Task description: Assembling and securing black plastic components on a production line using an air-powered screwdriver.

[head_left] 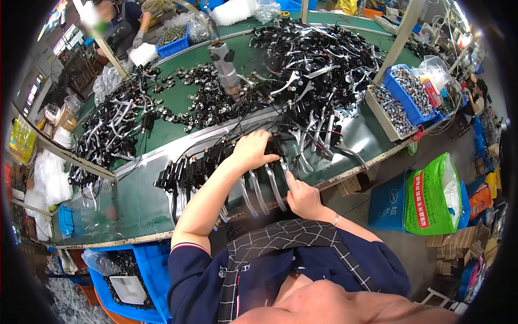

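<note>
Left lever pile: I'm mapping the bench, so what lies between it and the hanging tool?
In the head view, a spread of small black-and-silver parts lies between the left lever pile and the hanging tool.

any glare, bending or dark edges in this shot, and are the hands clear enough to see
Head view: the green bench bends into an arc and the corners fall to black; head view: pale glare sits on its surface toward the right; head view: left hand and right hand are well lit and fairly clear.
</note>
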{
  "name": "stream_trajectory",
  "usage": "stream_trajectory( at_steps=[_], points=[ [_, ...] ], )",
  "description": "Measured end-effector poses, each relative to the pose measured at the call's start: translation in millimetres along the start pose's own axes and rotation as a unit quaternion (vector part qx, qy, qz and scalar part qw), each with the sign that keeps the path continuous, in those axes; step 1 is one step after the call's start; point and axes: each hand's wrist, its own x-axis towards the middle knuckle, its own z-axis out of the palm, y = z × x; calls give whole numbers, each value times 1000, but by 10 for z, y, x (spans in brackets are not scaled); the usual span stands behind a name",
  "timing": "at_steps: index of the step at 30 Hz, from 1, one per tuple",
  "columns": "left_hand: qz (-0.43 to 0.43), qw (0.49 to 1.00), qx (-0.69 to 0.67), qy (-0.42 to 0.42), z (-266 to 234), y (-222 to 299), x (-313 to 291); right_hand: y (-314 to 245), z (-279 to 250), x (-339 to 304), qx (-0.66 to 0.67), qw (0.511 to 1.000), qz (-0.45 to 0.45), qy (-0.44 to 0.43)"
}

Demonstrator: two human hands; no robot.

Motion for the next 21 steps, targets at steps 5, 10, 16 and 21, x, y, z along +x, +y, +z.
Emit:
stream_trajectory(
  at_steps=[5, 10, 16, 21],
  points=[
    [161, 987, 9, -19, 304, -94, 142, 136, -169, 175, -6, 997, -73, 11],
    [122, 992, 19, -25, 332, -12, 141, 635, -39, 429, -114, 988, 64, 85],
    [73, 996, 17, 55, 393, -28, 157, 710, 121, 637, 33, 983, 165, 69],
    [80, 996, 17, 40, 383, -33, 199, 517, -266, 236, 591, 722, 357, -36]
  ],
)
